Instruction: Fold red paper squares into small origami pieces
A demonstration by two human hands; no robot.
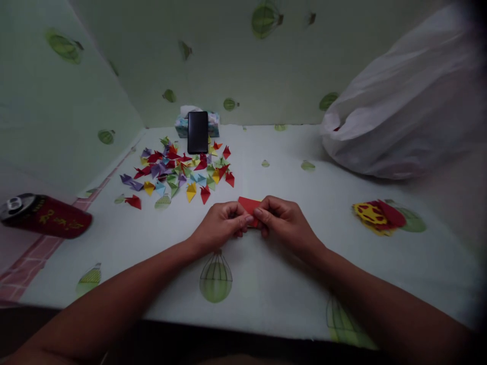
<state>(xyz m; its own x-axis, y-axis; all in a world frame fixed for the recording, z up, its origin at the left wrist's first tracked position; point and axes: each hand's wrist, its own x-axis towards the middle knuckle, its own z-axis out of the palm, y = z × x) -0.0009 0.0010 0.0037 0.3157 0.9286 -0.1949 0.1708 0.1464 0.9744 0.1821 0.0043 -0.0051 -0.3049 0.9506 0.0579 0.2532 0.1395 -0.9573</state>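
Between my two hands is a small piece of red paper [248, 204], with a thin yellow edge showing at its upper right. My left hand [227, 221] pinches its lower left part between thumb and fingers. On the other side my right hand [283, 218] grips the paper's right part, thumb on top. The two thumbs almost meet over the paper, and its lower part is hidden by my fingers. Beyond my left hand lies a loose spread of small folded paper cranes [191, 191] in red, yellow, purple, green and blue.
A black phone [198, 133] leans on a tissue box [181, 126] behind the cranes. A red drink can [57, 217] is at the far left. To the right are yellow and red paper cutouts [375, 215] and a large white plastic bag [395, 111]. A balloon-print cloth [266, 289] covers the table.
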